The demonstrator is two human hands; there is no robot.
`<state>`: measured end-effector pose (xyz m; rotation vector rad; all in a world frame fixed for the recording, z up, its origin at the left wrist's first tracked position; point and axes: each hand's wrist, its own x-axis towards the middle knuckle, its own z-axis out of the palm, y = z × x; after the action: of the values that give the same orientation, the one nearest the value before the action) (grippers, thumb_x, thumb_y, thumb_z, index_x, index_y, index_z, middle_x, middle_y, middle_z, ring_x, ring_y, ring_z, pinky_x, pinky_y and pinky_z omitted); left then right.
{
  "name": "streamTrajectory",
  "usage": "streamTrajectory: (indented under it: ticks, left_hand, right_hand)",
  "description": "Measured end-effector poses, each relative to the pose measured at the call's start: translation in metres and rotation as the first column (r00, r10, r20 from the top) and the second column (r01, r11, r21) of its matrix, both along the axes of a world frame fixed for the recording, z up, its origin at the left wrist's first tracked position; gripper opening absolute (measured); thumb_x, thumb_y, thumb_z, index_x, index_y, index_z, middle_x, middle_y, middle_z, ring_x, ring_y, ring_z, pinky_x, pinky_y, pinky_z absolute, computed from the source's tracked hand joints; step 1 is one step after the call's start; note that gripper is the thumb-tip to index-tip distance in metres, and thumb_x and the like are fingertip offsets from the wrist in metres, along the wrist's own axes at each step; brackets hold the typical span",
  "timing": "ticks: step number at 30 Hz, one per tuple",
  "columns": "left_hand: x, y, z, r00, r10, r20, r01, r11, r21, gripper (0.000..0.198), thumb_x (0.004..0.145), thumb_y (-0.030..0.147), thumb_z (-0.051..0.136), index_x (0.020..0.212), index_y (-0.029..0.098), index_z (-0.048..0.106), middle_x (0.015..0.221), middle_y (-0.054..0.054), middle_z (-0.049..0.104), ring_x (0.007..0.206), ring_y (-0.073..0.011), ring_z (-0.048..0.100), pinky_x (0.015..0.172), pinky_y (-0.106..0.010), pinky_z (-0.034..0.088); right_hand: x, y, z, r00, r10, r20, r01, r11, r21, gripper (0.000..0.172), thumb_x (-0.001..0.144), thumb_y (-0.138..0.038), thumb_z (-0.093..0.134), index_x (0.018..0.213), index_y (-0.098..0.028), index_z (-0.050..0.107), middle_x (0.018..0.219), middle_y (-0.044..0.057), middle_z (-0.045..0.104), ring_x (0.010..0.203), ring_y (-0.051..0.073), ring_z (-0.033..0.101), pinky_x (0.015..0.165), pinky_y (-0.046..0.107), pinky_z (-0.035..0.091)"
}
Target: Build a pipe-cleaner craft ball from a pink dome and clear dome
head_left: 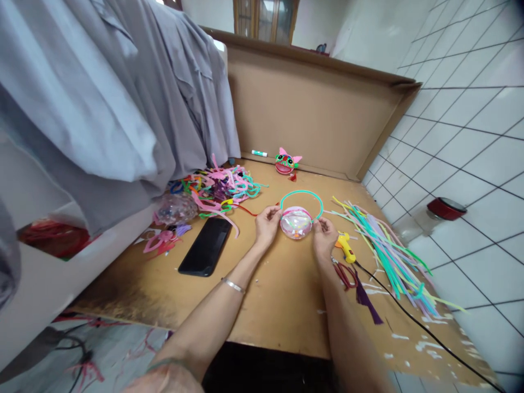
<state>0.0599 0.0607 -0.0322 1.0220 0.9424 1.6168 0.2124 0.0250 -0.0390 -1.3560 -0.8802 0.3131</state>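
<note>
My left hand and my right hand pinch the two sides of a teal pipe cleaner, bent into an arch. Between my hands, under the arch, is a clear round plastic piece with a pink rim along its top and shiny, coloured bits showing through. Whether my fingertips also grip its edge I cannot tell. Just right of my right hand lie a yellow glue gun with a black cord and red-handled scissors.
Loose pipe cleaners lie at the right, beside a purple tassel. A black phone and a tangled pile of pipe cleaners are at the left. A decorated animal face and a marker sit by the cardboard wall.
</note>
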Motion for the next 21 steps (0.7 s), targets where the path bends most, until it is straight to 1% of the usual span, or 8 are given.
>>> streamTrajectory:
  ticks: [7,15,18,21]
  left_hand:
    - [0.0,0.0015,-0.0002,1.0,0.001,0.014,-0.001,1.0,-0.002,0.015,0.066,0.025,0.071,0.076,0.014,0.066,0.069,0.0,0.067,0.064,-0.0108,0.058,0.069,-0.023,0.047]
    - [-0.0008,-0.0011,0.0005,0.999,0.009,-0.035,-0.008,0.999,0.037,0.014,0.069,0.026,0.068,0.077,0.015,0.066,0.071,-0.001,0.068,0.066,-0.0112,0.06,0.071,-0.024,0.048]
    - [-0.0019,-0.0009,0.001,0.999,0.017,-0.038,-0.015,0.999,0.034,0.014,0.068,0.025,0.068,0.077,0.015,0.066,0.07,0.0,0.068,0.064,-0.0108,0.059,0.068,-0.023,0.047]
    - [-0.0041,-0.0013,0.0026,0.999,0.034,-0.041,-0.033,0.998,0.048,0.013,0.069,0.025,0.068,0.077,0.015,0.066,0.07,0.0,0.067,0.063,-0.0101,0.058,0.067,-0.022,0.047]
  right_hand:
    - [0.0003,-0.0012,0.0001,1.0,-0.006,0.026,0.006,1.0,0.003,0.027,0.069,-0.043,0.058,0.079,-0.018,0.063,0.073,0.004,0.067,0.068,0.019,0.06,0.072,0.033,0.049]
    - [0.0026,0.0003,-0.0027,1.0,0.007,0.012,-0.007,1.0,0.019,0.025,0.069,-0.041,0.058,0.079,-0.018,0.062,0.071,0.003,0.066,0.068,0.018,0.06,0.07,0.032,0.049]
    - [0.0029,0.0007,-0.001,1.0,-0.006,0.003,0.006,0.999,0.036,0.025,0.068,-0.042,0.059,0.077,-0.018,0.061,0.07,0.003,0.065,0.067,0.018,0.059,0.069,0.032,0.049]
    - [0.0023,-0.0027,0.0047,0.999,-0.033,0.02,0.032,0.998,0.047,0.026,0.069,-0.042,0.059,0.078,-0.018,0.062,0.071,0.003,0.065,0.067,0.018,0.059,0.07,0.033,0.049]
